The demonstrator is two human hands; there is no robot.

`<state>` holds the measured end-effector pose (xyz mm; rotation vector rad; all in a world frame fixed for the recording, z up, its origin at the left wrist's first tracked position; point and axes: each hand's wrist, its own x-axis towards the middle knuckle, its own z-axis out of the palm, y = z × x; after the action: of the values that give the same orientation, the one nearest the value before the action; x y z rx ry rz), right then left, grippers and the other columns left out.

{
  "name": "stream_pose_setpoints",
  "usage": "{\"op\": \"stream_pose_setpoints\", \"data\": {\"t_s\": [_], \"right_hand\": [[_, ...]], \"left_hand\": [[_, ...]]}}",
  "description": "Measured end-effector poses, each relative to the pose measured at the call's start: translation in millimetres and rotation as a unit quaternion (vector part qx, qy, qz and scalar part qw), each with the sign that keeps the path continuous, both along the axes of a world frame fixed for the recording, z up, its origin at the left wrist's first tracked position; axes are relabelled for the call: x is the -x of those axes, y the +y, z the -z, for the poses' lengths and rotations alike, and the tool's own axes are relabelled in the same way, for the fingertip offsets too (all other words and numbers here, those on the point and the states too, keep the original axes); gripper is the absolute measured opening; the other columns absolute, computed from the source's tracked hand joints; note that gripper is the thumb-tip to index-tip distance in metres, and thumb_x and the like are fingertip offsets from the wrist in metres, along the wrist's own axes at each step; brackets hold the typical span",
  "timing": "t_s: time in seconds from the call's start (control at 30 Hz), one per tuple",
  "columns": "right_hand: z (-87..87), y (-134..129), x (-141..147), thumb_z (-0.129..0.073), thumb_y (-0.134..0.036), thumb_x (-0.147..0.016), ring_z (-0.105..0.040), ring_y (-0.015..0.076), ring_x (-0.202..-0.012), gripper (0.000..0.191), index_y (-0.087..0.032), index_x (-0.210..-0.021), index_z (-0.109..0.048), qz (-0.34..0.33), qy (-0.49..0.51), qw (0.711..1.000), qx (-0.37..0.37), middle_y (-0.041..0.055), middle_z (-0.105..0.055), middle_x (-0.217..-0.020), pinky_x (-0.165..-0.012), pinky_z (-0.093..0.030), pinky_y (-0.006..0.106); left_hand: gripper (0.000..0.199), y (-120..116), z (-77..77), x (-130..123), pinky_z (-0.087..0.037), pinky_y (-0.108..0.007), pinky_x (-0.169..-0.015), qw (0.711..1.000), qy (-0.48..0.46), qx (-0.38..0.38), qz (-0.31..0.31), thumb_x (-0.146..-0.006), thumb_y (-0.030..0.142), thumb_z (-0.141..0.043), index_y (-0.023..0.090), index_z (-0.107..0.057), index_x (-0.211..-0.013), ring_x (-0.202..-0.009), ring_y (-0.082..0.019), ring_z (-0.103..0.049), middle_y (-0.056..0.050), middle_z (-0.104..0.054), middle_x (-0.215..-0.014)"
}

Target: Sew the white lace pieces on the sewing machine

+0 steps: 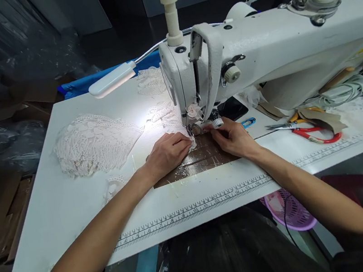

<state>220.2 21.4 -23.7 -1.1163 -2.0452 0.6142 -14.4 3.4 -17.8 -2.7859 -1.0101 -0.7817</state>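
My left hand rests on the sewing machine's brown bed plate, its fingers together and closed on the edge of a small piece of white lace just left of the needle area. My right hand is closed in a pinch beside the presser foot, right of the needle; what its fingertips hold is hidden. The white sewing machine stands over both hands. More lace lies lit behind the needle, and a gathered bundle of lace sits to the left on the table.
A lamp on a bendy neck shines from the left. Red-handled scissors, a blue clip-like tool and a coil of pale cord lie at right. A printed ruler follows the table's front edge; a purple basket stands below.
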Motion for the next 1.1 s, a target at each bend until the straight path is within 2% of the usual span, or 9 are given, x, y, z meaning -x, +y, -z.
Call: {"op": "stream_pose_setpoints", "data": {"t_s": [0.23,0.6,0.87,0.97,1.1], "right_hand": [[-2.5,-3.3,2.9,-0.049,-0.014,-0.084,-0.062,0.0194,-0.085,0.021,-0.020,-0.074,-0.067,-0.002,-0.015,1.000,-0.007,0.0040,-0.066,-0.083,-0.073,-0.050,0.032],[-2.9,-5.8,2.0,-0.049,-0.013,-0.085,-0.063,0.0188,-0.083,0.026,-0.019,-0.097,-0.072,-0.009,-0.031,0.999,-0.014,0.0047,-0.068,-0.088,-0.074,-0.050,0.031],[-0.1,-8.7,5.0,-0.047,-0.013,-0.089,-0.061,0.0172,-0.080,0.029,-0.016,-0.108,-0.069,-0.047,-0.052,0.997,-0.039,0.0060,-0.067,-0.087,-0.075,-0.050,0.032],[-6.1,-6.6,2.8,-0.047,-0.013,-0.088,-0.062,0.0175,-0.081,0.027,-0.017,-0.102,-0.070,-0.056,-0.037,0.997,-0.035,0.0058,-0.067,-0.086,-0.075,-0.050,0.032],[-28.5,0.3,-14.1,-0.049,-0.016,-0.087,-0.062,0.0193,-0.083,0.022,-0.019,-0.092,-0.070,-0.057,-0.035,0.997,-0.029,0.0059,-0.067,-0.086,-0.075,-0.050,0.033]], "left_hand": [[0.019,-3.7,-1.0,1.3,-0.054,-0.031,-0.070,0.998,0.050,-0.025,0.004,-0.096,0.020,-0.048,0.014,-0.066,-0.095,-0.083,-0.016,-0.065,-0.008,-0.069,-0.098],[0.018,-6.2,-3.7,-0.4,-0.057,-0.036,-0.073,0.997,0.060,-0.035,0.014,-0.095,0.017,-0.048,0.012,-0.066,-0.093,-0.085,-0.018,-0.066,-0.010,-0.069,-0.099],[0.015,-10.2,-2.3,-0.3,-0.057,-0.038,-0.077,0.999,0.036,-0.025,0.006,-0.093,0.014,-0.049,0.011,-0.063,-0.099,-0.092,-0.020,-0.065,-0.013,-0.067,-0.105],[0.012,-8.5,-7.8,0.7,-0.055,-0.038,-0.073,0.999,0.017,-0.027,-0.006,-0.092,0.015,-0.052,0.012,-0.063,-0.096,-0.087,-0.020,-0.064,-0.011,-0.067,-0.102],[0.014,-2.2,-15.1,1.1,-0.054,-0.035,-0.072,0.999,0.020,0.025,0.039,-0.094,0.016,-0.049,0.014,-0.063,-0.097,-0.087,-0.018,-0.065,-0.009,-0.068,-0.098]]}}
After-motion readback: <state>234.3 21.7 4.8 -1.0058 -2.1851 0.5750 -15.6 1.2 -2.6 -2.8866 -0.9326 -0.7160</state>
